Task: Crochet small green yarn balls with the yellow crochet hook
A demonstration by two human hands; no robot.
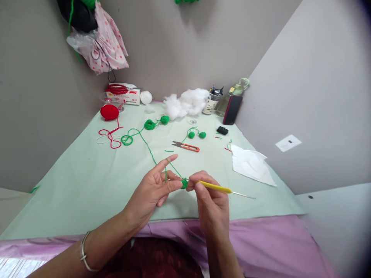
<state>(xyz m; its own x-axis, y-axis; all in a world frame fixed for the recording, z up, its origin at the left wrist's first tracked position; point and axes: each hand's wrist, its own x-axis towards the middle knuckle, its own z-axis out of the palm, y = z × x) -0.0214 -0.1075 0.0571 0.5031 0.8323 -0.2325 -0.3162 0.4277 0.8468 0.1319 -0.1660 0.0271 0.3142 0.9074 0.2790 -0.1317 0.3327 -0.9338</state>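
Note:
My left hand (158, 185) pinches a small green crochet piece (184, 183) between thumb and fingers, with the index finger raised and green yarn (150, 150) running over it toward the back of the table. My right hand (210, 200) is closed around a yellow-handled crochet hook (216, 187), whose tip meets the green piece. Both hands hover just above the near part of the pale green table (87, 181).
Red-handled thread snips (187, 146) lie mid-table, with small green yarn balls (197, 134) and green yarn bundles (156, 122) behind. A red yarn ball (109, 112), white stuffing (187, 101), a cup, a bottle and a box line the back. White paper (251, 164) lies right.

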